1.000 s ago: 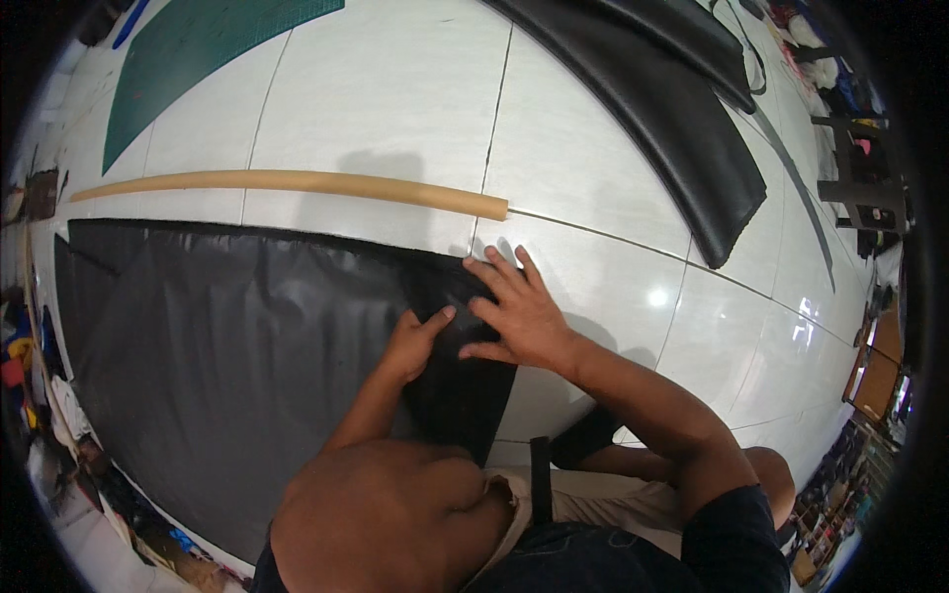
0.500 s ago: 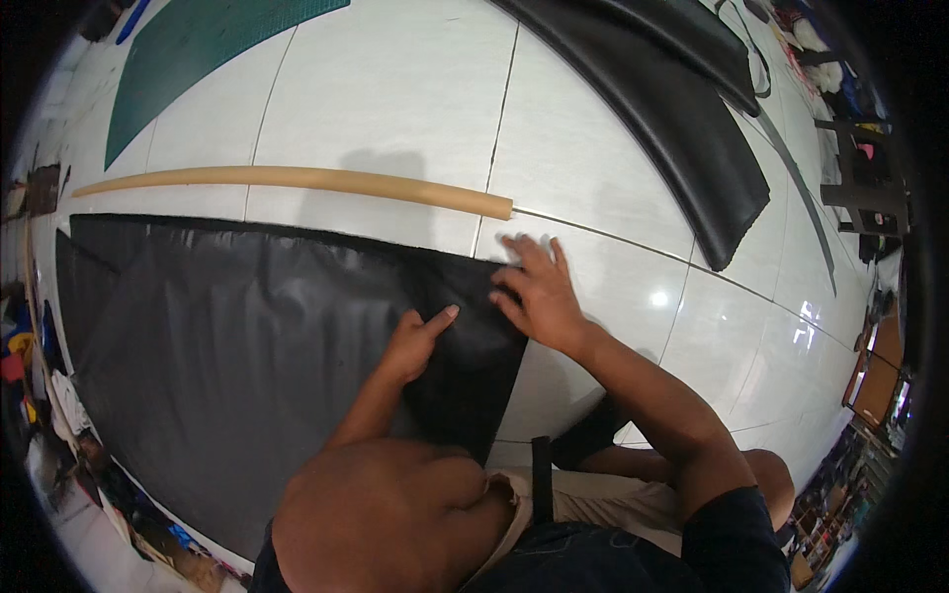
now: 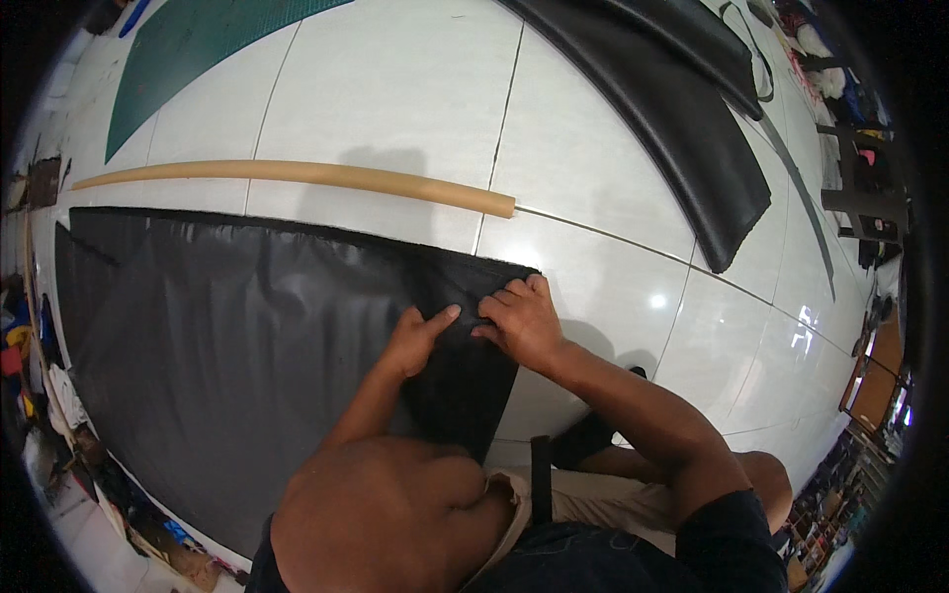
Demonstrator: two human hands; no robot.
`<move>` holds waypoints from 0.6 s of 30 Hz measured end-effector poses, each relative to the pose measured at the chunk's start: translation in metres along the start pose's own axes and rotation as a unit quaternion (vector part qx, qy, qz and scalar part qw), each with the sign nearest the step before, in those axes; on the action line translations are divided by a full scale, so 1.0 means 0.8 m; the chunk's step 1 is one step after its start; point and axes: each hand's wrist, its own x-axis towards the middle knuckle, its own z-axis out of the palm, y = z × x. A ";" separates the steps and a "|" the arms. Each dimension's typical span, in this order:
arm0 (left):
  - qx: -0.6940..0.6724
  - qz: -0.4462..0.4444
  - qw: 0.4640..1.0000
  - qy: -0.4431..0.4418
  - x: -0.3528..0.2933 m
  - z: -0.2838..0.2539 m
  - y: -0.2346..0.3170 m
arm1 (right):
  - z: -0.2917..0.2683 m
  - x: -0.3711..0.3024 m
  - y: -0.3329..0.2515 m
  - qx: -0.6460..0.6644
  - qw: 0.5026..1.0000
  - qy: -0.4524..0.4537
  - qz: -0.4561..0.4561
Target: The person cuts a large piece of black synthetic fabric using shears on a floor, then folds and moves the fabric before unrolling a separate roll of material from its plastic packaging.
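Note:
A large black leather-like sheet (image 3: 227, 336) lies spread on the tiled floor, with a darker strip along its right end. On that right part rests my left hand (image 3: 413, 341), its thumb stretched toward the right and its other fingers curled, mostly out of sight against the material. My right hand (image 3: 524, 318) is at the sheet's far right corner, fingers bent and pinching the material near the edge. The two hands are a short way apart. What lies under the fingers is hidden.
Just beyond the sheet lies a long tan cardboard tube (image 3: 336, 175). A green cutting mat (image 3: 198, 69) is at the far left. Folded black leather-like material (image 3: 672, 119) lies far right, beside a thin grey strip (image 3: 801, 193). Cluttered goods line both sides.
My right hand has come down and nearer, from spread fingers over the corner to bent fingers on the sheet. The corner now reaches farther right. My left hand has stayed in place.

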 end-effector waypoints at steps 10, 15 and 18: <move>-0.013 0.024 1.000 0.015 -0.002 0.007 -0.004 | -0.032 0.012 0.007 0.019 0.993 -0.053 0.104; -0.014 0.025 0.999 0.015 -0.011 0.012 0.008 | -0.051 0.019 -0.015 0.071 0.994 0.068 -0.055; -0.041 0.032 0.999 0.002 -0.016 0.022 0.020 | -0.043 0.019 -0.022 -0.004 0.998 -0.040 -0.048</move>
